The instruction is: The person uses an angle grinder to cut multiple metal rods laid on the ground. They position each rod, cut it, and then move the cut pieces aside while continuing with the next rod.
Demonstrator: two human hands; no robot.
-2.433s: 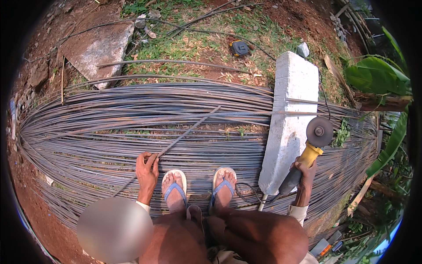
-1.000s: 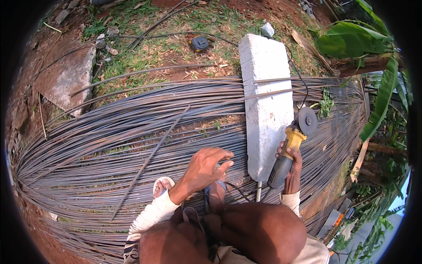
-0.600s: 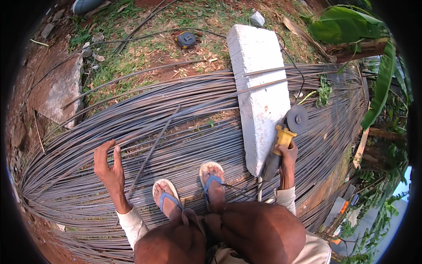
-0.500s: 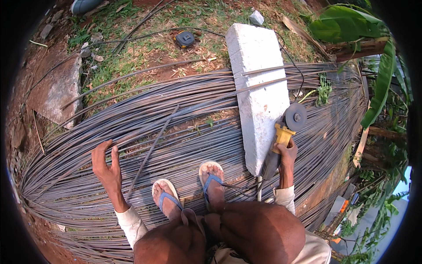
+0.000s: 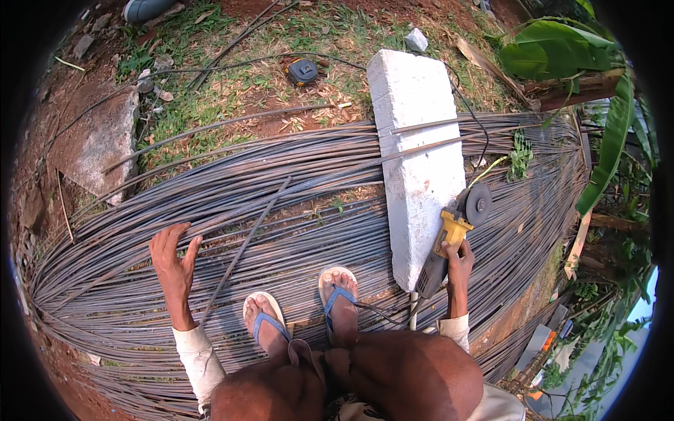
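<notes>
Your right hand grips an angle grinder around its body, just beside the lower right edge of the white block; you cannot tell from here whether the two touch. The grinder's head housing is yellow and scuffed with dark grime, and its rear grip is dark grey. A round, flat grey disc sits at the far end, tilted so that its face and darker centre show. The tool slants, disc up and to the right, grip down toward your knees. Your left hand is empty, its fingers loosely curved and thumb apart, over the bundled steel rods. One loose rod lies slantwise across the bundle, between that hand and your sandalled feet.
</notes>
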